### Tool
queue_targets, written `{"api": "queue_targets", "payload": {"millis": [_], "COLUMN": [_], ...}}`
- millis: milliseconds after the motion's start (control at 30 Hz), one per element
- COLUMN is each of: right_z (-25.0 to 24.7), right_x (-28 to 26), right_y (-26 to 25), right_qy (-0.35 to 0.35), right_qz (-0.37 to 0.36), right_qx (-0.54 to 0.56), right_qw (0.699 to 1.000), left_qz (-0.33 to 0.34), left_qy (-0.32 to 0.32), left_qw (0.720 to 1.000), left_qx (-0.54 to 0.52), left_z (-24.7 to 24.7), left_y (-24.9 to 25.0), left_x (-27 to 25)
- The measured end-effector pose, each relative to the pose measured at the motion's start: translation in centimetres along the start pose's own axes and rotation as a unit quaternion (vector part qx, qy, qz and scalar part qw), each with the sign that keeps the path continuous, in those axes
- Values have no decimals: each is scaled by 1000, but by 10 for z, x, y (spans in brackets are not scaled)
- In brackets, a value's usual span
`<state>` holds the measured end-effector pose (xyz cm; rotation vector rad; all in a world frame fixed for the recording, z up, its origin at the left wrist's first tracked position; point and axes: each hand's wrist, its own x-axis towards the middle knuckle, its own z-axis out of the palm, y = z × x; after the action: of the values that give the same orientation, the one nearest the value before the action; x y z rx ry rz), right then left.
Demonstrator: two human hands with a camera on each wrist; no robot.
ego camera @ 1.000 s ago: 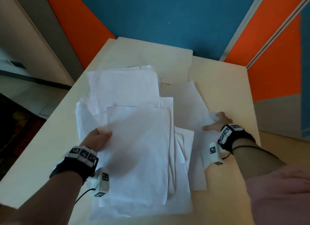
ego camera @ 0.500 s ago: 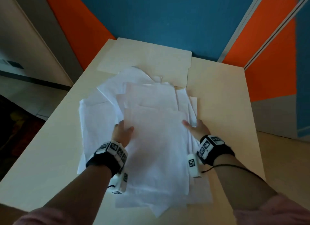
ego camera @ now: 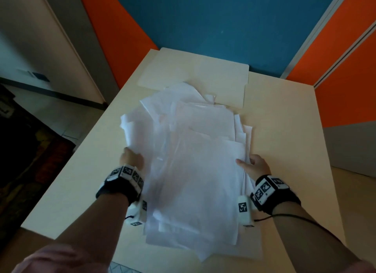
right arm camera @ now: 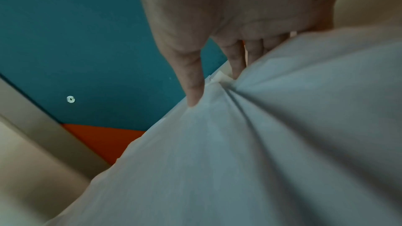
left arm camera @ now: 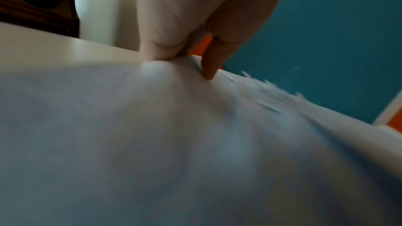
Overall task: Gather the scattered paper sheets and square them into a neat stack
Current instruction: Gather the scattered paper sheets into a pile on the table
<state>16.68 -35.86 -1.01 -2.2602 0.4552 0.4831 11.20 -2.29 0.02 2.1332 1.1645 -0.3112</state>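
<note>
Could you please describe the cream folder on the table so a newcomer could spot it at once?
Find the pale table before the blue wall. At its far edge lies the cream folder, flat, just beyond the pile of paper sheets. Unlike those crumpled white sheets, it is smooth, yellowish and untouched.

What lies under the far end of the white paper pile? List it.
A flat cream folder on the beige table; the white paper pile overlaps its near edge, hiding anything beneath.

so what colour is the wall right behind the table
Teal blue wall, flanked by orange panels; clearest in the head view.
</note>
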Motion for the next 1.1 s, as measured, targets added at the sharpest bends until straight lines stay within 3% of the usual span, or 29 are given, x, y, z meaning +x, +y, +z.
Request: {"api": "queue_targets", "payload": {"millis": [67, 200, 333, 433, 567, 667, 933, 1100], "right_z": [12, 13, 10, 15, 20, 21, 31, 20], "right_x": [-4, -15, -18, -22, -28, -30, -31, -36], "right_y": [-5, -7, -4, -4, -6, -7, -20, -14], "right_qy": [-17, 56, 78, 75, 70, 78, 74, 89], "right_qz": [6, 52, 86, 85, 89, 91, 80, 126], "right_qx": [6, -19, -47, -90, -138, -143, -116, -123], "right_qw": [1000, 997, 992, 990, 984, 983, 987, 980], "left_qz": [30, 39, 64, 135, 201, 196, 197, 129], "left_qy": [-37, -110, 8, 30, -8, -24, -166, -25], "left_qw": [999, 992, 998, 988, 972, 968, 957, 986], "left_qx": [-7, -43, 10, 73, 124, 157, 134, 103], "left_z": [11, 11, -20, -29, -31, -34, 2, -30], "left_y": [4, -7, -17, -10, 15, 31, 30, 32], "left_x": [-11, -20, 5, 23, 58, 76, 50, 62]}}
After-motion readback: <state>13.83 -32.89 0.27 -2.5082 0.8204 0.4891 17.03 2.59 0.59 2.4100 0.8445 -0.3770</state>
